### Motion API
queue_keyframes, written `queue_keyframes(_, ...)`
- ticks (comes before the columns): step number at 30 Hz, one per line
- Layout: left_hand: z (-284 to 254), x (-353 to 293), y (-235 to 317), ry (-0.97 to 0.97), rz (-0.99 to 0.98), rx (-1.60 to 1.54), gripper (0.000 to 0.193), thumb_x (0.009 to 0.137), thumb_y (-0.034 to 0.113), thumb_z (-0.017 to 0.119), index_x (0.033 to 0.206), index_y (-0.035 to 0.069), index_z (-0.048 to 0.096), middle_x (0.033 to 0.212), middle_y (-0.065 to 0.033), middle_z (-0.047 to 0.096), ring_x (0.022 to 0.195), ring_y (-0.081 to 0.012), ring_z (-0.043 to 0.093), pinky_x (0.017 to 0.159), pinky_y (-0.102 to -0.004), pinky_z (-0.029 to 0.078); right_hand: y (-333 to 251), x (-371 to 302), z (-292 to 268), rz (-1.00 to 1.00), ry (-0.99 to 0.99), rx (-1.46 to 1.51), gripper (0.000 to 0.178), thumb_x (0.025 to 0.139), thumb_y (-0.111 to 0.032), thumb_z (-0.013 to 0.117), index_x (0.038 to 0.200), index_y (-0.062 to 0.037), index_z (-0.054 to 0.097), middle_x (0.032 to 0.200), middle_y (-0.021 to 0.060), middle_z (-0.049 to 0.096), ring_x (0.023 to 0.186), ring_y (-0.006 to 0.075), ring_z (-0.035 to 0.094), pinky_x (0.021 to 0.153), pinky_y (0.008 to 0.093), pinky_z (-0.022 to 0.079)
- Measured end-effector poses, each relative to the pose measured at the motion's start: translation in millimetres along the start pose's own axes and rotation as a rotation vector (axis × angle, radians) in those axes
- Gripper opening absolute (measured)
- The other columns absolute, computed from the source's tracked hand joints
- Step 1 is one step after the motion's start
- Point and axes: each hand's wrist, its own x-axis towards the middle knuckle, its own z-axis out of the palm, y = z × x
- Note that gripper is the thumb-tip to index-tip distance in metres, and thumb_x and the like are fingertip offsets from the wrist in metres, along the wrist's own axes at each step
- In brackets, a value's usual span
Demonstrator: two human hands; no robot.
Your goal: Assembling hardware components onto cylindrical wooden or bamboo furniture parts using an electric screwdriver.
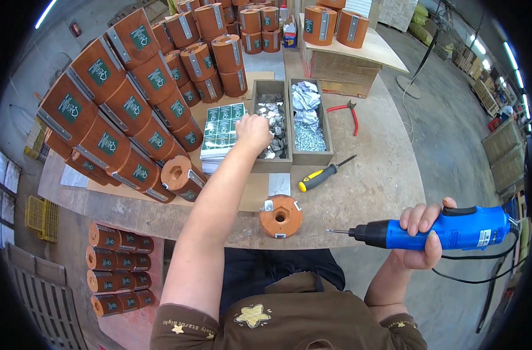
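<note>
My left hand [254,134] is at the left rim of a bin of small metal plates [271,125], next to a stack of green-and-white label sheets [222,131]. Its fingers are curled together; what they hold, if anything, is hidden. Off to the right, my right hand [422,227] is wrapped round a blue electric screwdriver [470,227], its bit pointing left. Between my arms, a round orange-brown block [281,224] with a central hole stands on the table's near edge, small metal pieces on its rim.
Stacked orange-brown cylinders [132,111] crowd the left side. A second bin [309,137] holds screws and crumpled wrapping. A yellow-and-grey hand screwdriver [321,176] and red-handled pliers [353,116] lie right of it. A wooden box [341,73] stands behind. Cylinder rows [120,268] lie lower left.
</note>
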Motion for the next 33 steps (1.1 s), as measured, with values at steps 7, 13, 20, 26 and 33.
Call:
queue_keyframes(7, 17.1, -3.0, 0.8, 0.180, 0.021, -0.092, 0.017, 0.061, 0.021, 0.072, 0.076, 0.015, 0.067, 0.081, -0.0031, 0.062, 0.094, -0.0222, 0.051, 0.080, -0.0384, 0.037, -2.3, -0.1, -9.9, -0.005, 0.044, -0.012, 0.056, 0.074, -0.011, 0.053, 0.123, -0.0006, 0.028, 0.076, 0.0068, 0.048, 0.063, 0.0165, 0.048, 0.060, 0.0323, 0.043)
queue_keyframes(13, 14.7, -4.4, -2.0, 0.167, -0.030, -0.243, 0.011, 0.065, 0.021, 0.071, 0.073, 0.016, 0.064, 0.075, -0.0009, 0.064, 0.084, -0.0237, 0.055, 0.080, -0.0381, 0.035, 0.8, -2.3, -4.4, 0.029, 0.032, 0.012, 0.057, 0.074, -0.010, 0.053, 0.124, -0.0005, 0.028, 0.076, 0.0069, 0.048, 0.063, 0.0168, 0.048, 0.059, 0.0325, 0.043)
queue_keyframes(20, -46.6, -45.5, -4.1, 0.135, 0.170, -0.885, 0.010, 0.071, 0.010, 0.065, 0.078, 0.003, 0.061, 0.070, -0.0065, 0.063, 0.065, -0.0143, 0.060, 0.059, -0.0265, 0.046, -11.4, -3.1, -4.3, 0.022, -0.043, 0.018, 0.058, 0.076, -0.013, 0.052, 0.126, -0.0002, 0.026, 0.081, 0.0066, 0.048, 0.067, 0.0161, 0.047, 0.063, 0.0318, 0.041)
queue_keyframes(26, -76.3, -154.6, 14.4, -0.271, 0.302, -1.028, 0.009, 0.073, 0.005, 0.065, 0.079, -0.001, 0.062, 0.073, -0.0026, 0.062, 0.070, -0.0101, 0.056, 0.064, -0.0254, 0.045, -11.6, -6.5, -0.3, -0.012, -0.114, 0.048, 0.059, 0.076, -0.015, 0.051, 0.126, 0.0009, 0.026, 0.081, 0.0062, 0.047, 0.068, 0.0155, 0.047, 0.063, 0.0323, 0.041)
queue_keyframes(33, -44.9, -202.2, 7.1, 0.040, 0.457, -0.697, 0.010, 0.068, 0.009, 0.068, 0.076, 0.006, 0.062, 0.074, -0.0051, 0.060, 0.071, -0.0216, 0.051, 0.075, -0.0330, 0.036, -8.1, -13.3, 18.8, 0.017, -0.152, 0.043, 0.058, 0.076, -0.014, 0.050, 0.126, 0.0004, 0.027, 0.080, 0.0063, 0.047, 0.067, 0.0159, 0.047, 0.062, 0.0329, 0.041)
